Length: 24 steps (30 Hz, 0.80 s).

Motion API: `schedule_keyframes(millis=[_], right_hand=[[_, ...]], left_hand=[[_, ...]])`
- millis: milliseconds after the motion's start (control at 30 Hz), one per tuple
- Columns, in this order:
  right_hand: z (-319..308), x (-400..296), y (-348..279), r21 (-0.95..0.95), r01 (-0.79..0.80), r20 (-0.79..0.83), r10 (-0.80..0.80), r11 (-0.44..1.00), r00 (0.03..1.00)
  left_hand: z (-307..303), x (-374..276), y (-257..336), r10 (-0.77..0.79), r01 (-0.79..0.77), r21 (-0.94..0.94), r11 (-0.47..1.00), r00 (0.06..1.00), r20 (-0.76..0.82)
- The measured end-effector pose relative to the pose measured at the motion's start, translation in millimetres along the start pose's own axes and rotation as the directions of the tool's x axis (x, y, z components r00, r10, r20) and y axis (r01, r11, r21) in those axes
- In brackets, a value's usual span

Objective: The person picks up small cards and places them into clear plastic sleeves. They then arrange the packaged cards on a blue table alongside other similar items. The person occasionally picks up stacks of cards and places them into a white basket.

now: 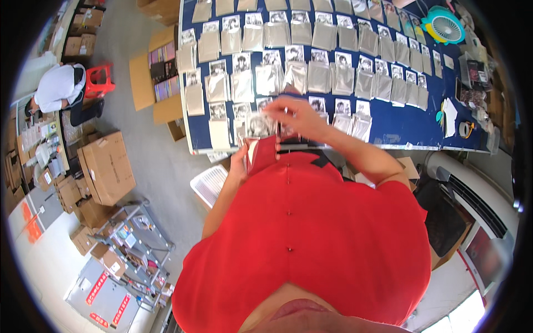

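Observation:
My left hand (239, 163) grips a stack of glossy clear plastic sleeves (264, 155) close to my body; their surface reflects red. Just beyond the stack is a black-and-white photo card (260, 124), seen through a shiny film. Above it reaches my right hand (300, 116), blurred, with a ring on one finger and its fingertips bent together. Whether the right fingers pinch a thin sleeve or card cannot be made out. Rows of sleeve piles, each topped by a photo card, such as this pile (320, 78), cover the blue tabletop (395, 127).
A turquoise fan (444, 26) and a tape roll (465, 129) lie toward the table's right. An open carton (141, 79) stands left of the table, above a white basket (210, 183). Farther left, a person in white (58, 88) bends beside a red stool (99, 80). A cart (137, 245) stands lower left.

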State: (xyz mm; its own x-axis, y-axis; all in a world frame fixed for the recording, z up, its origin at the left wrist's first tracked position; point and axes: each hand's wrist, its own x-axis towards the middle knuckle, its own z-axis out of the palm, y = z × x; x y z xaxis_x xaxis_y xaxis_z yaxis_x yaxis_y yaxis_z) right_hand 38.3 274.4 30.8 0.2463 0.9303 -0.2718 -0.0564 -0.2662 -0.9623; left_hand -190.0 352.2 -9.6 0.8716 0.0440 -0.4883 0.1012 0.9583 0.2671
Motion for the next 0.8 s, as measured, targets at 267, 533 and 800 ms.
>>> schedule_keyframes(millis=[267,533,800], right_hand=[[17.3,5.5,6.5,-0.058,0.082,0.192,-0.070,0.995,0.979],[-42.1,108.2,38.3,-0.278,0.058,0.112,-0.027,0.959,0.993],[-218.3,183.2,93.4,-0.462,-0.292,-0.467,0.050,0.837,0.883]], left_hand=[[-22.2,-1.4,16.9,-0.090,0.091,0.001,0.996,0.988,-0.125],[-50.4,12.9,45.2,0.011,-0.021,-0.143,0.989,0.997,-0.073],[-51.0,8.1,66.2,0.078,-0.081,-0.001,0.997,0.964,-0.255]])
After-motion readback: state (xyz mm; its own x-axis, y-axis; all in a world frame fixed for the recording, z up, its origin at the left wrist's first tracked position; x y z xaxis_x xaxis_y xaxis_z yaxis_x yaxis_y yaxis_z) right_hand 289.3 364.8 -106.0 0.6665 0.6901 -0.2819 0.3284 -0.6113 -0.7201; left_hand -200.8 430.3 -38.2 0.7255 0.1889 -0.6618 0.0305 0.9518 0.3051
